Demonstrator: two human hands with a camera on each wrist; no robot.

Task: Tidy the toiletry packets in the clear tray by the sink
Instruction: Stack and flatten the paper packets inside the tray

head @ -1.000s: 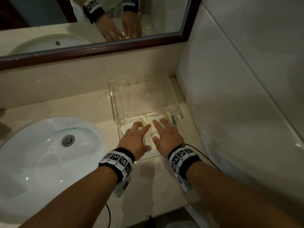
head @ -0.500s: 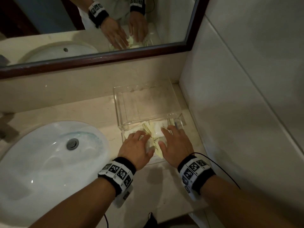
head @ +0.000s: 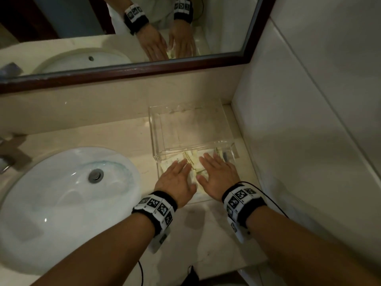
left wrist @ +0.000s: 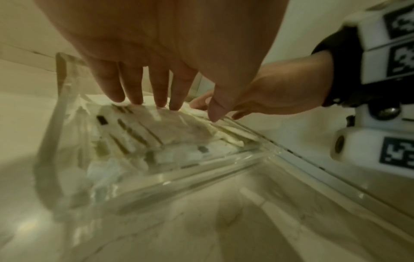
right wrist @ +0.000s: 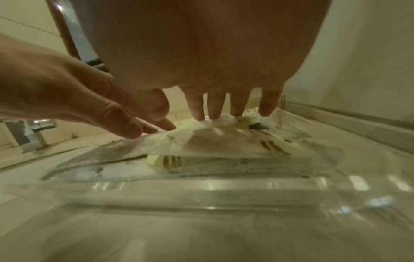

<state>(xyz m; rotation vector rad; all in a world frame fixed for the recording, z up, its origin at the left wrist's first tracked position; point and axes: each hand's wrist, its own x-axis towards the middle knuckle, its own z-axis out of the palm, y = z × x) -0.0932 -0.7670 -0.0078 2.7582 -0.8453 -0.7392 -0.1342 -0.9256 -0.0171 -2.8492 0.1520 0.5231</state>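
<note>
A clear acrylic tray stands on the counter in the corner, right of the sink. White toiletry packets with olive stripes lie heaped in its near end. My left hand and right hand lie side by side, palms down, straight fingers pressing on the heap. In the left wrist view my left hand's fingertips touch the packets inside the tray wall. Seen from the right wrist, the right hand's fingertips rest on the packets behind the tray's front wall. The far half of the tray looks bare.
A white sink basin with a metal drain fills the left. A tap sits at the far left edge. The tiled wall runs close along the tray's right side, the framed mirror above the backsplash. The counter's front edge lies under my wrists.
Both hands stay on the packets; the fingers, slightly curled half a second ago, now lie straighter and flatter. The head view has shifted a little.
</note>
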